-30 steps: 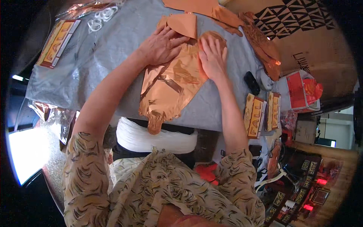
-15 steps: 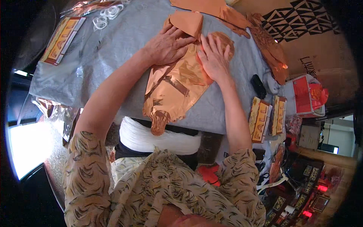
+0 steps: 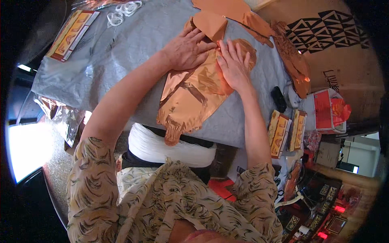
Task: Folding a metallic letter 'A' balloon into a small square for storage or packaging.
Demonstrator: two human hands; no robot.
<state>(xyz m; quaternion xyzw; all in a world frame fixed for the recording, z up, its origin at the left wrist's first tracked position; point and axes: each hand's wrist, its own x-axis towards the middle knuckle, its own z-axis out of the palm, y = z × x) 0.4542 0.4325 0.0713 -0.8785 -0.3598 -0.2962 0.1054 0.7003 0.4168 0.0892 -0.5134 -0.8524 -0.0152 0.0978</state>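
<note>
A copper-coloured foil balloon (image 3: 182, 105) lies flat and wrinkled on the grey cloth-covered table, its narrow crumpled tab hanging over the near edge. My left hand (image 3: 188, 50) rests on its upper left part, fingers stretched out, the tips reaching under or beside a folded-over foil flap (image 3: 210, 25). On the right side of the foil lies my right hand (image 3: 235, 67), fingers spread and pressed down, close to the left fingertips. Neither hand is closed round anything. Part of the foil is hidden under both palms.
More copper foil pieces (image 3: 239, 12) lie along the far right edge. A printed package (image 3: 73, 36) and white ribbon rolls (image 3: 121, 12) sit at the far left. Two similar packages (image 3: 279, 135), a black object (image 3: 278, 99) and a red-and-white box (image 3: 324, 109) are at right. White string (image 3: 162, 148) bundles near my lap.
The whole view has shifted slightly, so the table appears a little further right. Both hands stay on the foil in nearly the same place.
</note>
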